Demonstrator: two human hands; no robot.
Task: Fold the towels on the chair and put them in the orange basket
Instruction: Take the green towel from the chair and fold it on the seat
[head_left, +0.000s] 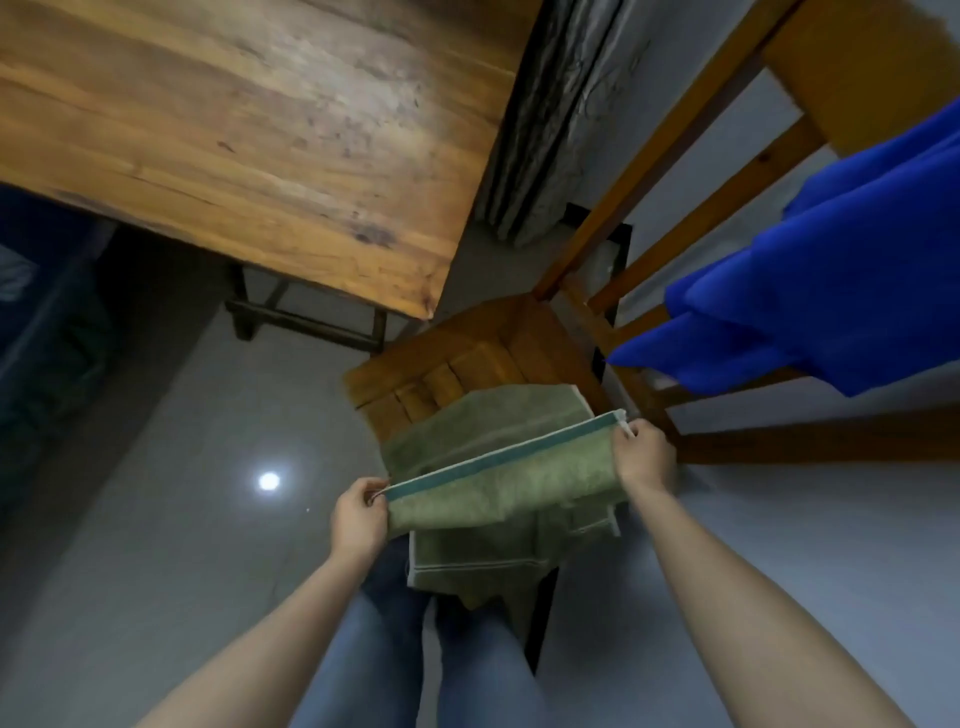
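The fingers (372, 492) of your left hand (358, 519) are curled and pinch one corner of the olive-green terry towel with a teal stripe along its hem (498, 486). The fingers of your right hand (641, 454) are closed in the same way on the opposite corner of that striped hem. Between the two grips the hem runs taut and straight, slanting up from left to right, raised above the rest of the cloth. A short fold of towel hangs from the held hem.

Beneath it, the remainder of the towel lies across the front of the seat of the orange-brown wooden slatted chair (467, 353). Its lower part spills over the front edge of the seat and hangs down before your legs in blue jeans (374, 649). Both of your forearms are bare and reach forward from the lower corners of the view.

At the right, a bright blue cloth (831, 270) is draped over the rails of the chair's backrest, well apart from the green towel. Beyond the seat, at upper left, stands a brown wooden counter (234, 130), one corner of it just beside the chair. The glossy grey floor (182, 545) bears a round white reflection of a lamp (269, 481) to the left of your left hand
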